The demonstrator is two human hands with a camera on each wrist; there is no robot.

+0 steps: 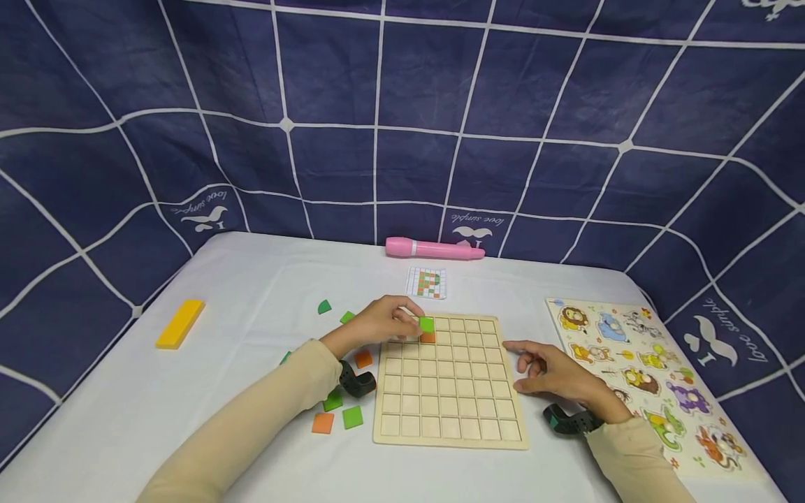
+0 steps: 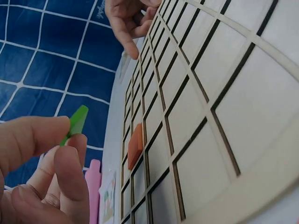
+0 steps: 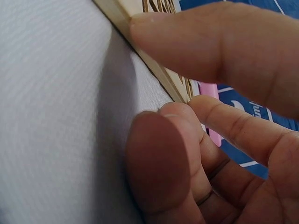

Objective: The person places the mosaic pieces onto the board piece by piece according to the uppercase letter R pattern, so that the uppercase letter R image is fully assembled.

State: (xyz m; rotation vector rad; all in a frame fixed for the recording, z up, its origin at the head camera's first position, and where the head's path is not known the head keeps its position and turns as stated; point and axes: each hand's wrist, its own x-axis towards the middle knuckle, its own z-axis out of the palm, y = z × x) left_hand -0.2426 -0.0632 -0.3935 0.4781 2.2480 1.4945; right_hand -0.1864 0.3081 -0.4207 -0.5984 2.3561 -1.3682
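Between thumb and fingertip, my left hand (image 1: pixel 383 321) pinches a small green square tile (image 1: pixel 426 324), held above the wooden grid board (image 1: pixel 453 443). In the left wrist view the green tile (image 2: pixel 78 122) is tilted and clear of the board. An orange tile (image 2: pixel 135 147) sits in a cell of the grid; in the head view this orange tile (image 1: pixel 428 338) shows just below the green one. My right hand (image 1: pixel 553 374) rests at the board's right edge, thumb and index finger touching it, the other fingers loosely curled, as the right wrist view shows.
Loose green tiles (image 1: pixel 353 418) and orange tiles (image 1: pixel 323 423) lie left of the board. Behind it are a pattern card (image 1: pixel 428 283) and a pink pen-shaped object (image 1: pixel 434 249). A yellow block (image 1: pixel 180 324) lies far left. An animal puzzle board (image 1: pixel 648 377) is at right.
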